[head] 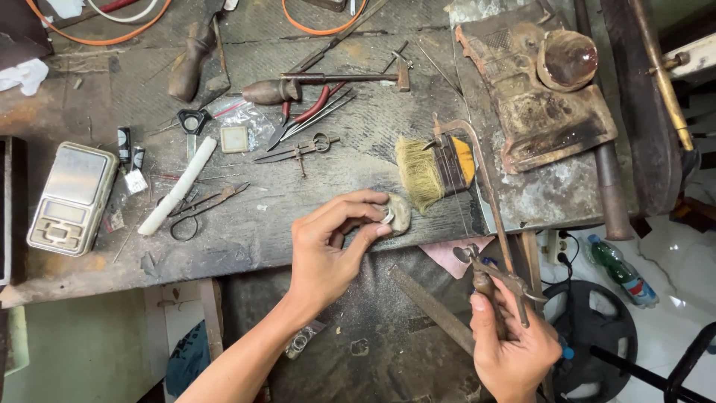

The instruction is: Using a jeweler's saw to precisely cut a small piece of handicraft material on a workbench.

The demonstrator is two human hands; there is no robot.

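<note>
Two bare hands work at the front edge of the worn wooden surface (246, 224). A brass-bristle brush (429, 170) lies just beyond the left fingertips. The right hand (511, 347) has its fingers wrapped tight on the handle of a jeweller's saw (485, 198), whose frame reaches up past the brush. The left hand (328, 246) pinches a small pale ring (388, 216) against a rounded peg. Should that pinch loosen, the ring could likely twist and snap the thin blade.

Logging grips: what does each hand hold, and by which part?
Left hand pinches a small silvery ring at its rim; right hand grips the metal-framed jeweller's saw by its handle.
</note>
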